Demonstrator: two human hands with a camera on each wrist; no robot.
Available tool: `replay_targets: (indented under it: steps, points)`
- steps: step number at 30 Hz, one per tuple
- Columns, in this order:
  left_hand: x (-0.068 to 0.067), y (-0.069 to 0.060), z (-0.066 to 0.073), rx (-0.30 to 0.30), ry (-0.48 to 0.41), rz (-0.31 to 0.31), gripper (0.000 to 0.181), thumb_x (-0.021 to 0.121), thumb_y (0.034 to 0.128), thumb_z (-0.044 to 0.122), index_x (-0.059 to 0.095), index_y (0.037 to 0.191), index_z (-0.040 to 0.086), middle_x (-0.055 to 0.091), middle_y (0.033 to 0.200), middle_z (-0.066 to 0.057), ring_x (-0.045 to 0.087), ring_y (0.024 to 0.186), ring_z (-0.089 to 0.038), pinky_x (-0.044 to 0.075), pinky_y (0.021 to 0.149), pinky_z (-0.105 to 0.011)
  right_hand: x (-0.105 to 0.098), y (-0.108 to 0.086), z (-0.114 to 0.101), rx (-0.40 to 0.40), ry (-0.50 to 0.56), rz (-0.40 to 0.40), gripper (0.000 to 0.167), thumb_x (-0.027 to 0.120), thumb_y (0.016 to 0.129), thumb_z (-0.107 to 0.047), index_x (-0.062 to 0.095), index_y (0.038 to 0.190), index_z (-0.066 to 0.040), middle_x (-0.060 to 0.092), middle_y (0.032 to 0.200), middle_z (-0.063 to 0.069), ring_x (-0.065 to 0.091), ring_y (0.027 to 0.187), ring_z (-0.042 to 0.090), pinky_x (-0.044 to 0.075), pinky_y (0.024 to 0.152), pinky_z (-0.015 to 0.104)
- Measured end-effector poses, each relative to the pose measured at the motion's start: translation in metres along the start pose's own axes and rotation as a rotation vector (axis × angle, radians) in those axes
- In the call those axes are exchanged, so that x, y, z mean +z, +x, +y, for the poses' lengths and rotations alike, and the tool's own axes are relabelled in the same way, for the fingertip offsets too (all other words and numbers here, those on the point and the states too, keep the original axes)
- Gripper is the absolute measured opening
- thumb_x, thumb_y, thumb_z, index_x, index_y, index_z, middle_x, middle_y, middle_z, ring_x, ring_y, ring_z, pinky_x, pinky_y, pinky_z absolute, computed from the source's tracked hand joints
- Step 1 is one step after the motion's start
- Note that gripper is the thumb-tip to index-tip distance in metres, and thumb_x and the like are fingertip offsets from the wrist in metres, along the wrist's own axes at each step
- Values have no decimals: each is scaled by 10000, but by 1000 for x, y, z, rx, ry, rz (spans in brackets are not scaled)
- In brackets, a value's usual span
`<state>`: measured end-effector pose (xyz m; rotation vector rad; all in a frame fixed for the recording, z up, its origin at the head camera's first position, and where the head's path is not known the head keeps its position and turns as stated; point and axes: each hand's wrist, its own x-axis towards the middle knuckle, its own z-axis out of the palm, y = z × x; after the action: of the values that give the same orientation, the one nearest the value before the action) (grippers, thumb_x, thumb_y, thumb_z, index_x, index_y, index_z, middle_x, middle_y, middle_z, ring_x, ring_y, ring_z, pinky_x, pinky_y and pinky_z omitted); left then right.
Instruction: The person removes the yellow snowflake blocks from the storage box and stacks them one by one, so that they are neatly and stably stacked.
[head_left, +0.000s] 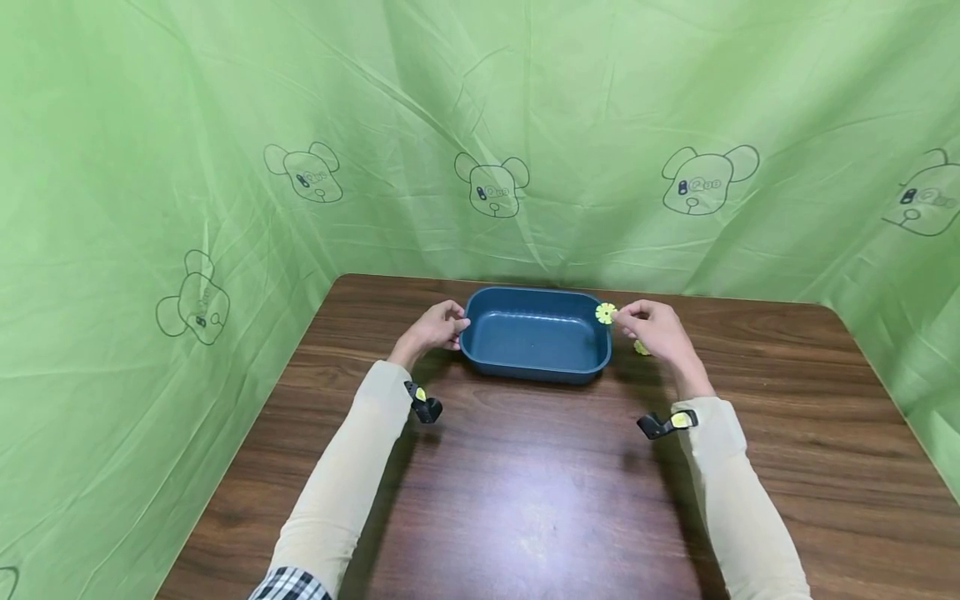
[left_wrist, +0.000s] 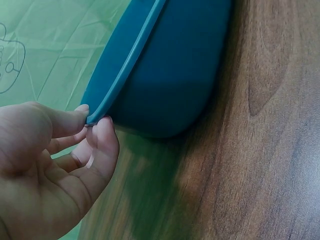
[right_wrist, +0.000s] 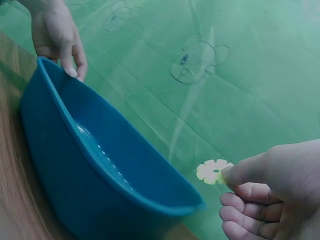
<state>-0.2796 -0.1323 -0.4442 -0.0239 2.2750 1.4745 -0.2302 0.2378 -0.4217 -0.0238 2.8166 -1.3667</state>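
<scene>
A blue oblong basin (head_left: 536,342) stands on the wooden table, with nothing visible inside it. At its left end my left hand (head_left: 438,326) pinches the rim between thumb and fingers, as the left wrist view shows closely. My right hand (head_left: 660,332) holds a yellow notched, flower-shaped disc (right_wrist: 212,171) between thumb and index finger; the other fingers are curled. In the head view this disc appears at the basin's right rim, and in the right wrist view it is apart from it. A second yellow disc (head_left: 641,347) lies on the table, partly hidden by my right hand.
Brown wood grain covers the table (head_left: 517,483). A green cloth (head_left: 420,100) with mouse-face drawings hangs behind the table and along both sides. Black wrist cameras sit on both forearms over pale sleeves.
</scene>
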Motion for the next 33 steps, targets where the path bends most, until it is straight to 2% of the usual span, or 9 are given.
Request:
replay_targets:
  steps: [5,9,13,17,20,23,28,33]
  points:
    - [1,-1,1,5,2,0,241,524,987,116,447,1186,4,478,820,-93,534,646,-153,561,645,-282,-12,-7,15,62,15,9,386,597,941,-339,634,1063,26,615,762,1,552,697,87,419,586,214]
    - [1,0,0,4,1,-1,240,525,986,118,447,1184,6,480,832,-94,537,646,-155,556,631,-266,-17,-12,28,129,107,1,415,602,942,-331,596,1095,54,590,748,-74,527,657,5,440,608,193]
    - [0,1,-2,6,1,-1,237,524,986,117,447,1182,7,484,822,-91,541,649,-156,554,618,-256,-19,-14,39,188,178,9,406,609,940,-314,573,1104,55,593,743,-119,548,651,-24,485,637,167]
    - [-2,2,-2,5,10,-1,236,521,989,128,451,1184,15,490,813,-88,546,651,-159,563,638,-275,-21,-13,50,226,187,17,405,605,941,-294,570,1116,69,594,694,-166,565,634,-32,527,663,195]
    - [-2,1,-2,0,11,0,237,522,990,133,453,1186,19,489,819,-90,548,656,-163,571,671,-305,-23,-10,58,258,182,-7,439,595,946,-300,557,1155,84,589,678,-196,578,647,-18,540,693,226]
    - [-2,1,-2,-2,9,1,240,523,989,134,454,1189,20,490,825,-93,549,662,-168,573,692,-322,-24,-8,65,289,184,-46,470,577,955,-291,537,1207,104,602,710,-190,587,686,1,539,709,218]
    - [-1,0,-1,1,8,1,243,520,991,133,452,1192,16,488,828,-92,547,666,-166,569,672,-302,-25,-5,74,320,196,-100,481,550,969,-243,510,1255,141,647,812,-104,595,727,20,550,736,200]
    - [0,1,-1,3,-5,0,243,518,991,131,448,1192,14,485,827,-89,542,655,-157,566,670,-303,-25,-2,80,348,201,-108,493,561,962,-243,504,1258,147,668,849,-54,593,717,18,554,728,193]
